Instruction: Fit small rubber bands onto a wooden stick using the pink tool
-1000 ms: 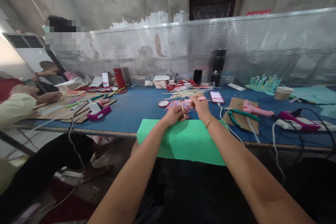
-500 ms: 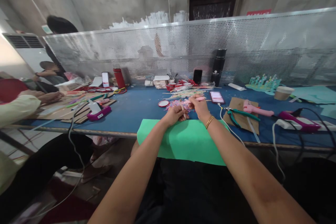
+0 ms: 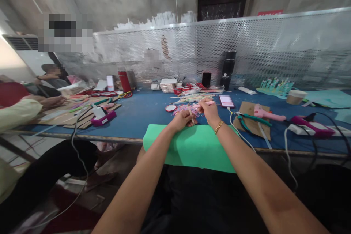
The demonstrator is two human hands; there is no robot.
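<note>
My left hand (image 3: 182, 120) pinches a thin pale strip (image 3: 190, 110), which stands up between the fingers. Beside it, my right hand (image 3: 210, 112) is closed around a slim pink pen-shaped tool (image 3: 210, 103); its tip points left toward the strip. Whether the tip touches the strip I cannot tell. Just beyond both hands lies a heap of fine pink and purple pieces (image 3: 179, 109), partly hidden by my fingers. A green sheet (image 3: 197, 150) hangs over the table edge under my forearms.
A round red-rimmed dish (image 3: 170, 108) stands left of the heap, with thin sticks (image 3: 189, 98) behind it. To the right are a phone with a cable (image 3: 226, 101), green-handled pliers (image 3: 245, 123), a pink glue gun (image 3: 270, 114) and a power strip (image 3: 312, 126). A co-worker's arm (image 3: 20, 111) rests at left.
</note>
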